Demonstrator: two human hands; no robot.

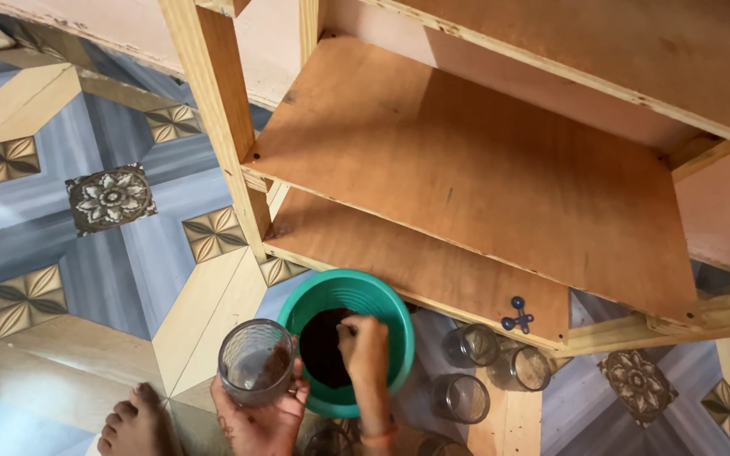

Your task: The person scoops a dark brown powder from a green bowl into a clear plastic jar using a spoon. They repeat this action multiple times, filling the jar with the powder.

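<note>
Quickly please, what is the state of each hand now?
Left hand: closed around a clear ribbed glass tumbler.
Right hand: fingers curled in the dark material inside the round green plastic bowl; any grip cannot be told.

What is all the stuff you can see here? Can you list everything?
Bowl: one, green, on the floor by the shelf, dark stuff inside.
Held glass: one, clear, some dark stuff in it, left of the bowl.
Floor glasses: three clear ones right of the bowl; maybe more at the bottom edge.
Jack: one, dark blue, on the lowest board.
Shelf: one, bare wood, by the wall.
Floor: patterned blue and tan.
Foot: one, bare, bottom left.
Left hand: holds the glass.
Right hand: in the bowl.
</note>
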